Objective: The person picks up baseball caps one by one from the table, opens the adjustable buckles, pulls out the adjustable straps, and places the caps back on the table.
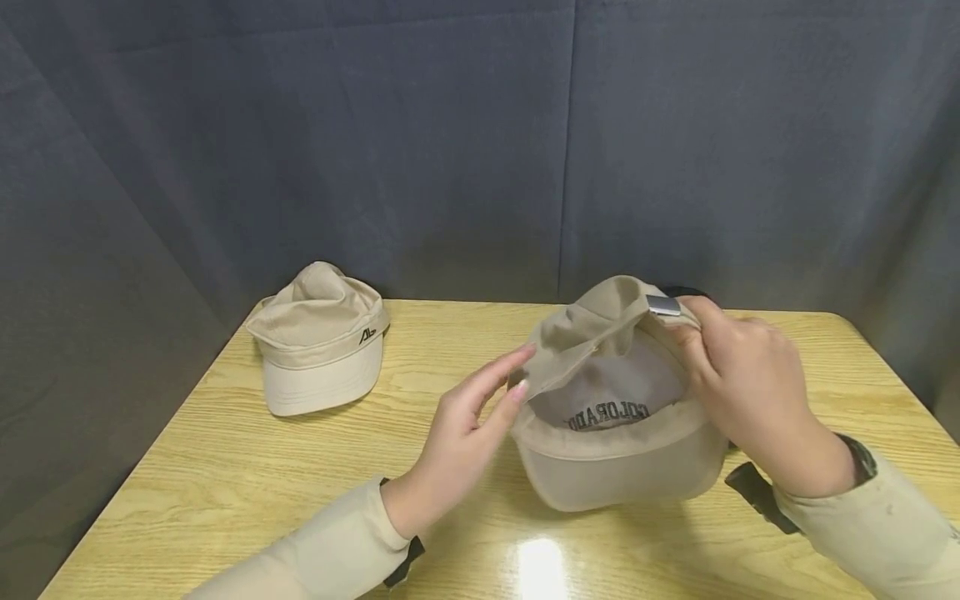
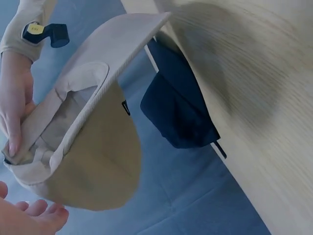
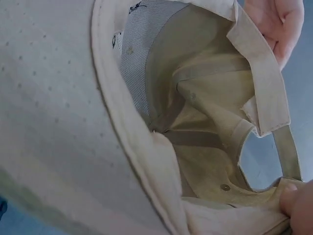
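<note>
A beige cap (image 1: 622, 479) is held tilted above the table at the right, its inside facing the head camera and reversed "COLORADO" lettering showing through. My right hand (image 1: 753, 379) grips its rear edge beside the metal buckle (image 1: 663, 306). With fingers extended, my left hand (image 1: 453, 442) touches the cap's left edge. The left wrist view has the cap's outside (image 2: 102, 161), my right hand (image 2: 17, 93) pinching the strap end and my left hand (image 2: 34, 218) beneath. In the right wrist view, the lining (image 3: 210, 98) and my right thumb (image 3: 296, 205) appear.
A second beige cap (image 1: 318, 333) with a small dark logo rests at the table's left rear. A dark cap (image 2: 178, 103) lies by the table edge, mostly hidden behind the held cap in the head view. A dark curtain (image 1: 480, 150) hangs behind the wooden table (image 1: 217, 492).
</note>
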A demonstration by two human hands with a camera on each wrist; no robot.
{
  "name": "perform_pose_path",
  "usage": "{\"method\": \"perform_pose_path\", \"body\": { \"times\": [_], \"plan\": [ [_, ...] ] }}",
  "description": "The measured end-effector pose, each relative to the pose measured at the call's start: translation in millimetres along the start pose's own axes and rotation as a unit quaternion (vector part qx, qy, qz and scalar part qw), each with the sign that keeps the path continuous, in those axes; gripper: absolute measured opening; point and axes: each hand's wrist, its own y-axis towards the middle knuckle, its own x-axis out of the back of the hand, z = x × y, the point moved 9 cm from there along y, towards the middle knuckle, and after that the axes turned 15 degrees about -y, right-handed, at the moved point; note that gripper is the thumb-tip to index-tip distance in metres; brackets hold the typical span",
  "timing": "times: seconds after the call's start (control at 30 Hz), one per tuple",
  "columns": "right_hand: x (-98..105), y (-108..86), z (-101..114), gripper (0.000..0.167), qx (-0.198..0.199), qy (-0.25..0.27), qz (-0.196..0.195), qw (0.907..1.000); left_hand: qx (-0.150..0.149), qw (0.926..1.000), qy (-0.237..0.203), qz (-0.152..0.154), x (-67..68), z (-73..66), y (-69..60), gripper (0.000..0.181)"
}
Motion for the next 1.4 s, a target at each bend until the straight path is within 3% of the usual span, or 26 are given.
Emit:
{"method": "perform_pose_path", "body": {
  "times": [0.13,0.23,0.3,0.47,0.6,0.7,0.8,0.93,1.03,1.07,1.13,1.3,1.4],
  "plan": [
    [0.1,0.9,4.6,0.014,0.008,-0.001,0.002,1.0,-0.013,0.9996,0.022,0.015,-5.2,-3.9,3.4,0.038],
    [1.1,0.6,8.6,0.015,0.018,0.003,-0.006,0.9998,-0.004,0.9995,0.019,0.025,-10.0,-5.1,8.4,0.037],
    [2.1,0.2,11.8,0.024,0.027,0.01,-0.015,0.9995,0.012,0.9993,0.002,0.034,-14.1,-4.3,13.2,0.036],
    [4.0,-0.4,21.9,0.068,0.052,0.019,-0.035,0.9979,0.077,0.9953,-0.037,0.046,-21.9,1.3,27.3,0.033],
    [4.2,-0.1,31.1,0.067,0.082,0.016,-0.047,0.9954,0.128,0.9878,-0.078,0.041,-24.8,6.4,36.8,0.03],
    [5.3,0.0,38.8,0.065,0.11,0.013,-0.065,0.9917,0.169,0.9779,-0.118,0.033,-27.4,11.6,40.8,0.029],
    [6.4,0.3,45.5,0.064,0.132,0.012,-0.083,0.9876,0.216,0.9631,-0.16,0.013,-29.5,18.9,42.0,0.03],
    [6.9,0.5,50.6,0.061,0.147,0.016,-0.092,0.9848,0.285,0.9295,-0.232,-0.026,-30.5,30.8,39.1,0.025],
    [6.9,0.0,49.1,0.058,0.139,0.018,-0.09,0.986,0.314,0.9043,-0.286,-0.043,-31.9,35.2,38.5,0.02],
    [6.5,-0.4,47.5,0.055,0.133,0.021,-0.086,0.9872,0.318,0.8989,-0.298,-0.045,-32.1,35.2,38.7,0.02],
    [5.4,-1.5,42.7,0.059,0.114,0.025,-0.078,0.9901,0.317,0.8945,-0.312,-0.044,-32.2,33.7,39.7,0.021],
    [-1.2,-5.8,26.4,0.075,0.055,0.059,-0.036,0.9961,0.289,0.8983,-0.327,-0.051,-27.7,26.2,43.8,0.028],
    [-3.0,-8.0,20.4,0.074,0.041,0.074,-0.026,0.9961,0.276,0.8934,-0.35,-0.061,-25.0,26.8,45.1,0.028]
  ]
}}
